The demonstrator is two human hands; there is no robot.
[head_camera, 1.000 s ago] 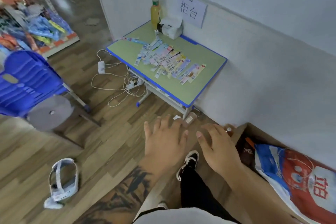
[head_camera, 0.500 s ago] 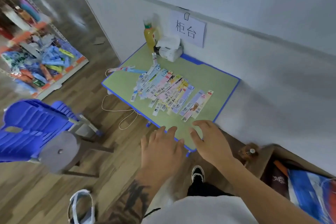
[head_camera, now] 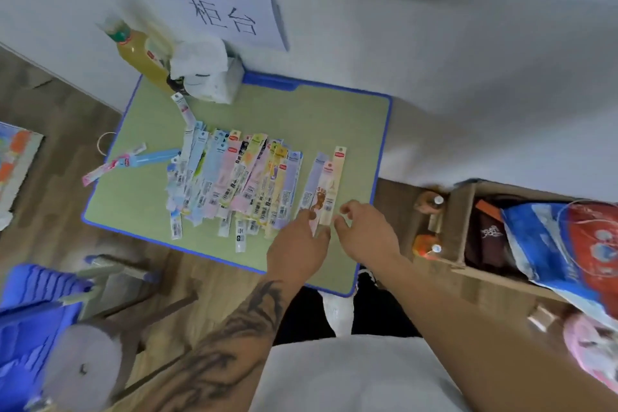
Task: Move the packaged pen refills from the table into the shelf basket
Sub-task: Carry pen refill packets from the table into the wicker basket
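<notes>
Nearest the camera, both forearms reach out over the front edge of the table (head_camera: 301, 117), w/ the hands side by side at the near ends of a small group of three packets (head_camera: 326, 177) lying apart on the right. Left hand (head_camera: 297, 244) has its fingertips down on the bottom end of the middle pack, prob. pinning or starting to pinch it; can't tell if it actually grips yet. Right hand (head_camera: 364, 231) hovers just beside it, fingers loosely curled, thumb and forefinger apart, nothing in it. Looks set to help lift the same few packs.

Mid-table, the main batch of pen refills (head_camera: 234, 177) lies fanned in an overlapping row, long sides together, so they can prob. be swept up in bunches. Two stray packs (head_camera: 133, 160) sit at the left edge, one poking past it.

At the back, a juice bottle (head_camera: 140, 57) and tissue box (head_camera: 207, 73) stand against the wall, under a paper sign (head_camera: 224, 13), out of the way. Cardboard box (head_camera: 458, 227) on the floor at right. Shelf basket not in view, so no refills moved yet, judging by the full spread.
</notes>
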